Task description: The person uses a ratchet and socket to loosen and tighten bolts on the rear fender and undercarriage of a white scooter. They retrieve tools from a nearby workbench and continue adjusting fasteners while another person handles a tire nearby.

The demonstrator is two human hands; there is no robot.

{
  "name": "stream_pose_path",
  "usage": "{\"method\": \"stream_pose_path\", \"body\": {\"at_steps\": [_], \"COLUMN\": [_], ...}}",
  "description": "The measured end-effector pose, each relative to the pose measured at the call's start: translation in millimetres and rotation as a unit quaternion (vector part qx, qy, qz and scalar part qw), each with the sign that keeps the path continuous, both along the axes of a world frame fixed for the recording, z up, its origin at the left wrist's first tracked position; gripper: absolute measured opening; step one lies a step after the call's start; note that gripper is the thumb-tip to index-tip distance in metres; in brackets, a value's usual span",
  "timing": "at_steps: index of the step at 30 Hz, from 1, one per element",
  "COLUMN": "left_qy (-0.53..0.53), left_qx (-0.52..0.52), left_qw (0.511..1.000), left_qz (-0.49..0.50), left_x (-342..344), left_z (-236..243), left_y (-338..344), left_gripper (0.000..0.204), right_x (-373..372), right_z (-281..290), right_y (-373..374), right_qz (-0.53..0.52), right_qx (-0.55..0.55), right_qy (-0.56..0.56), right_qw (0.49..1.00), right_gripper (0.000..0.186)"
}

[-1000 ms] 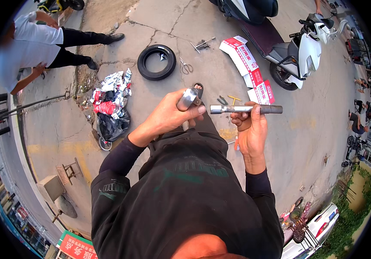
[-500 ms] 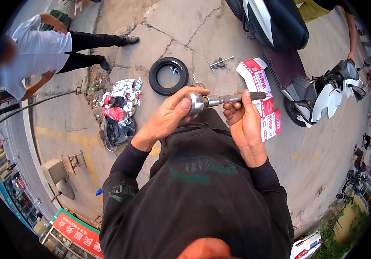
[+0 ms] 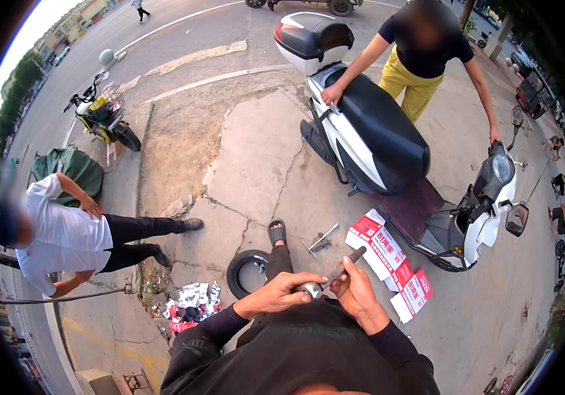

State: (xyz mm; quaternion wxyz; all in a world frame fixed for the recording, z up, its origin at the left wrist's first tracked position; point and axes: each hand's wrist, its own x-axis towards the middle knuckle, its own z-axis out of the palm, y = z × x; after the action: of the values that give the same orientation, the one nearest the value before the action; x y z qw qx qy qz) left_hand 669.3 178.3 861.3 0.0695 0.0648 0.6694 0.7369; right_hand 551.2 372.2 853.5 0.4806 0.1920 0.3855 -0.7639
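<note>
- Head view: left hand (image 3: 274,295) gripped a rounded metal piece (image 3: 310,290), right hand (image 3: 357,291) pinched a metal rod (image 3: 354,257), before the black shirt (image 3: 322,345).
- I judged a loosened pinch could drop the rod.

Rounded piece (image 3: 310,290) in grip was silver, rod (image 3: 339,270) grey; tyre (image 3: 232,274) left of grip black, cardboard (image 3: 387,258) right red-and-white, scooter (image 3: 381,141) beyond white-and-black.
</note>
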Motion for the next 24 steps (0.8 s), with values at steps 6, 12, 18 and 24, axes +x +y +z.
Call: {"method": "stream_pose_path", "body": {"at_steps": [6,12,18,24], "left_qy": [-0.018,0.036,0.107,0.211], "left_qx": [0.1,0.048,-0.115,-0.373], "left_qw": [0.994,0.989,0.985,0.903], "left_qz": [-0.048,-0.139,-0.077,0.019], "left_x": [-68,-135,-190,-250], "left_z": [-8,22,23,22], "left_y": [-117,-194,-248,-280], "left_gripper": [0.058,0.055,0.036,0.034], "right_x": [-68,-125,-176,-233], "right_z": [-2,17,18,3], "right_y": [-119,-212,-281,-325], "right_qz": [0.006,0.031,0.061,0.106], "right_qx": [-0.024,-0.016,0.019,0.009], "right_qy": [0.01,0.062,0.114,0.213], "right_qw": [1.0,0.997,0.991,0.971], "right_gripper": [0.027,0.031,0.031,0.04]}}
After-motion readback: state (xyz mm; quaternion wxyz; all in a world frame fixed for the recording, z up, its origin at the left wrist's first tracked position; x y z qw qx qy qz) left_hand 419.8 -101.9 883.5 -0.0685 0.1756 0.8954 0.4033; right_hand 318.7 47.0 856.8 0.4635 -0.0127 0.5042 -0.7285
